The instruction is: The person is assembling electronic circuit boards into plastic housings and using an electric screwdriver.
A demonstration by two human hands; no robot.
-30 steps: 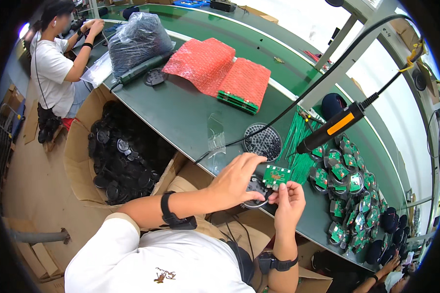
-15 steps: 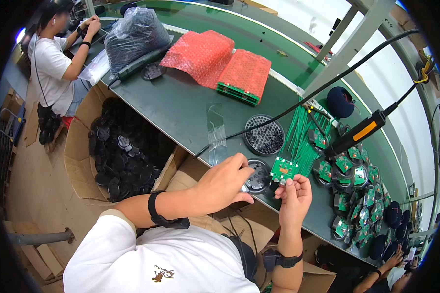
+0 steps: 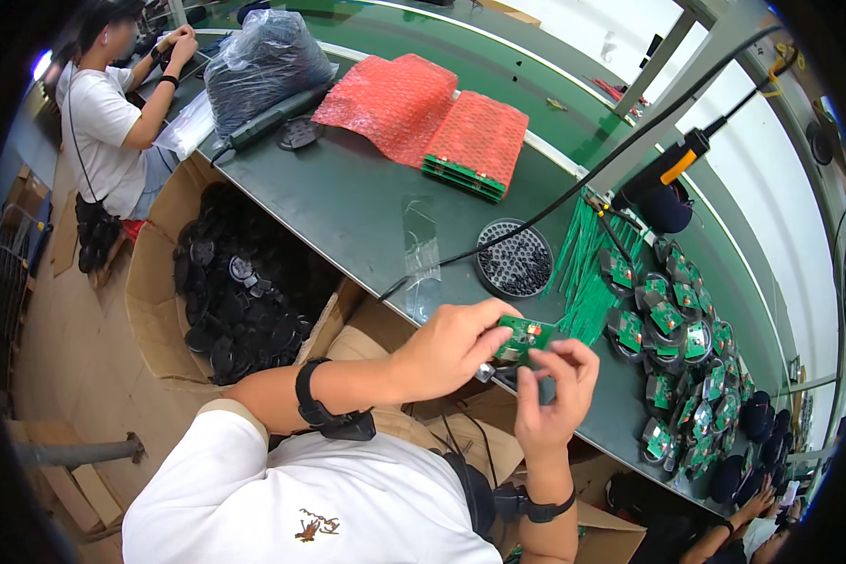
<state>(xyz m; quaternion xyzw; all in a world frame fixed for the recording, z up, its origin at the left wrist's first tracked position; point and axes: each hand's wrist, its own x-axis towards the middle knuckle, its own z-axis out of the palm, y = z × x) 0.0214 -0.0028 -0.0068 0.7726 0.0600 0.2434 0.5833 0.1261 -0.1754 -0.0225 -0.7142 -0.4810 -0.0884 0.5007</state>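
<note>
A green circuit board (image 3: 522, 340) is held in front of me over the bench edge, tilted, with small parts on its face. My left hand (image 3: 456, 343) pinches its left edge between thumb and fingers. At the board's lower right edge is my right hand (image 3: 558, 381), its fingers curled and the fingertips touching it. Part of a dark round housing (image 3: 506, 376) shows below the board, mostly hidden by my hands. A round tray (image 3: 489, 278) of small black parts sits just beyond. Green wires (image 3: 583, 287) lie in a bundle to its right.
Round housings with green boards (image 3: 665, 320) are piled on the right. A black and orange power driver (image 3: 663, 169) hangs over the bench. Red bubble wrap (image 3: 385, 99) covers stacked boards. An open carton (image 3: 160, 310) of black housings stands left; a co-worker (image 3: 103, 122) sits beyond.
The board has moved left and tilted, and my left hand now grips it too. The round housing, plainly visible before, is mostly covered. The hanging driver has swung up and away.
</note>
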